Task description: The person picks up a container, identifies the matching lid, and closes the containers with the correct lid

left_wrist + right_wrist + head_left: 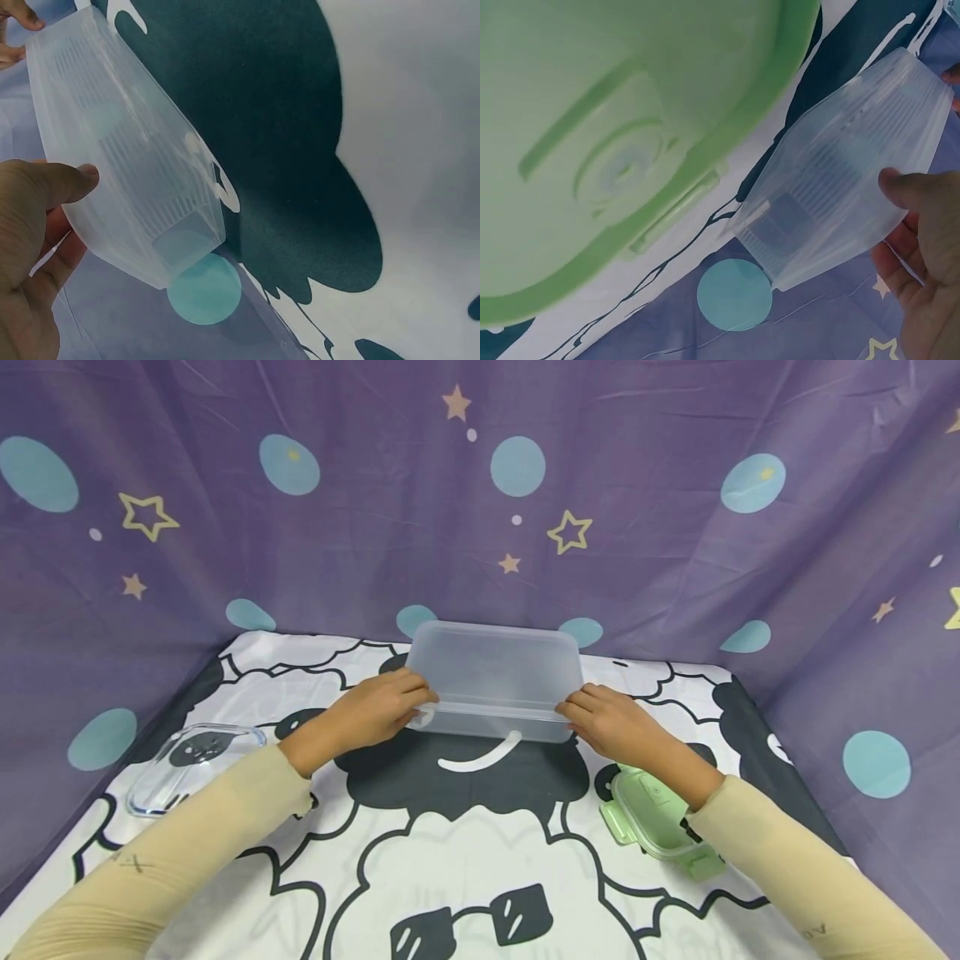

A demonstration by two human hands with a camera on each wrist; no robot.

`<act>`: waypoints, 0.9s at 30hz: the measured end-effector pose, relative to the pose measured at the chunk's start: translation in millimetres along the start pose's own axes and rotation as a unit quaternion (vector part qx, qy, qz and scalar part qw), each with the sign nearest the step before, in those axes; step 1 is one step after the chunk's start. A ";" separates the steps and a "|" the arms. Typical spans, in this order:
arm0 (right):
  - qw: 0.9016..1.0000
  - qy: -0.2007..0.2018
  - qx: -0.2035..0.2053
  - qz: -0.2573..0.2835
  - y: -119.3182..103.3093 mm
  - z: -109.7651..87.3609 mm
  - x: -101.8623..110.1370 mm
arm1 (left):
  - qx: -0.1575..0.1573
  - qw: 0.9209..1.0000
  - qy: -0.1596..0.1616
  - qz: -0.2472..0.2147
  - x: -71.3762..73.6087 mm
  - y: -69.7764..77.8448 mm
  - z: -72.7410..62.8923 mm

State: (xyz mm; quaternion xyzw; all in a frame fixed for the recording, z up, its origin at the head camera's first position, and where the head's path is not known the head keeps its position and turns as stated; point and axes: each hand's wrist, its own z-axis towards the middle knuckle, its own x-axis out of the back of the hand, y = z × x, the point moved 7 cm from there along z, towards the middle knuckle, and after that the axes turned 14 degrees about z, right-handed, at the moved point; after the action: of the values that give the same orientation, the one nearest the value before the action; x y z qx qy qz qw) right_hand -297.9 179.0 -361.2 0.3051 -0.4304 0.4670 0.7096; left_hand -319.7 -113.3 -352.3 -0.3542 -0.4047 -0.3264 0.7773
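A translucent plastic box (pixel 495 664), rectangular with ribbed lines, is tilted at the back middle of the table. My left hand (pixel 386 706) pinches its left end; in the left wrist view the thumb (pixel 71 184) lies on the near side, the other fingers behind. At the right end my right hand (pixel 611 718) pinches it the same way, as the right wrist view shows with that hand (pixel 926 247). Below my right forearm lies a green lid (pixel 660 814) with side flaps, partly covered by the sleeve.
To the left, a clear glass dish (pixel 195 768) sits partly behind my left sleeve. A black-and-white cartoon cloth (pixel 480 852) covers the table. Behind it hangs a purple curtain (pixel 375 485) with stars and blue spots, close to the box.
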 end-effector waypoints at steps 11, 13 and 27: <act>0.997 -0.002 0.016 -0.071 -8.7 0.6 -2.2 | 0.004 1.000 0.027 0.014 2.1 0.9 -0.9; 0.996 -0.006 0.017 -0.083 -9.2 0.1 -3.7 | 0.008 0.999 0.035 0.016 1.8 0.1 -1.2; 0.993 -0.029 0.010 -0.112 -9.8 3.5 -7.0 | 0.028 0.998 0.038 0.029 -2.3 -1.4 -3.7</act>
State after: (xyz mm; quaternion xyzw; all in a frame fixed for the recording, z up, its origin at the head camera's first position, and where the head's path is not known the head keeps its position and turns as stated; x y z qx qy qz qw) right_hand -291.4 169.6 -366.2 0.3720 -0.4091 0.3804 0.7413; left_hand -320.4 -116.6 -355.4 -0.3309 -0.3731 -0.3053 0.8112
